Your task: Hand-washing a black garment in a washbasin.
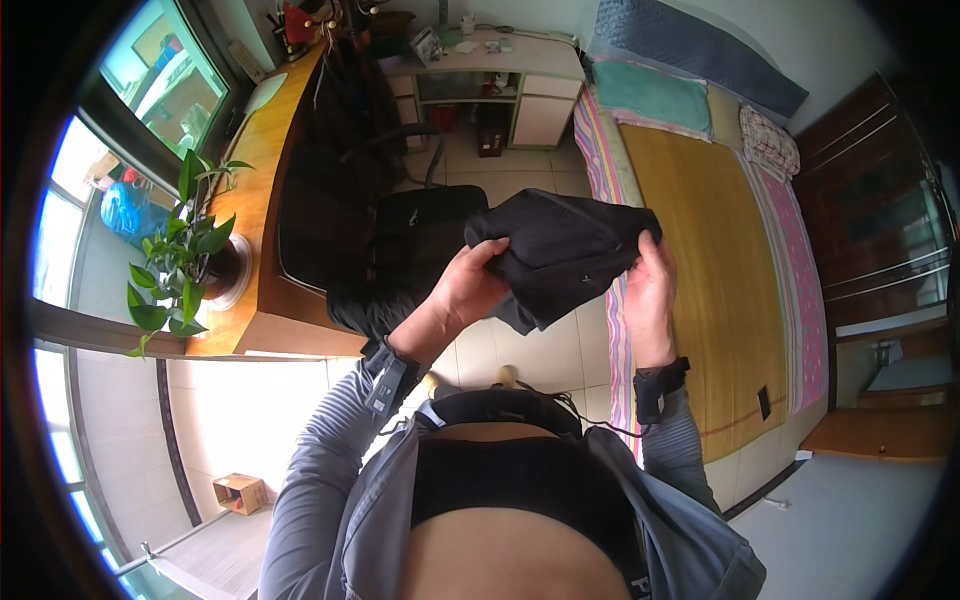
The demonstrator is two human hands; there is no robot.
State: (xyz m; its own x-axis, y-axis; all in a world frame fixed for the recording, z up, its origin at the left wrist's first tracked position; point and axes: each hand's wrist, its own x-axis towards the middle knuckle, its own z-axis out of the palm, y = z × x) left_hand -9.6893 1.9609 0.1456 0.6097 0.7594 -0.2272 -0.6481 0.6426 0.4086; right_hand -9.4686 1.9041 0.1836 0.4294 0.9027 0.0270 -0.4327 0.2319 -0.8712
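Note:
A folded or bunched black garment (560, 250) with a small pale mark is stretched between my two hands, above the tiled floor. My left hand (472, 287) pinches its left edge, thumb on top. At the opposite edge, my right hand (652, 295) grips the cloth with the thumb at its upper corner. The fingers behind the fabric are mostly hidden, and I cannot tell the garment's exact kind. Black devices are strapped round both wrists, the left one (392, 380) and the right one (660, 388).
A black chair (430, 207) with dark cloth (365, 312) near it stands left of the garment. On the right is a bed (710, 260) with a small dark object (764, 403) on it. A potted plant (225, 270) sits on the wooden ledge (282, 120). Behind is a white desk (550, 62).

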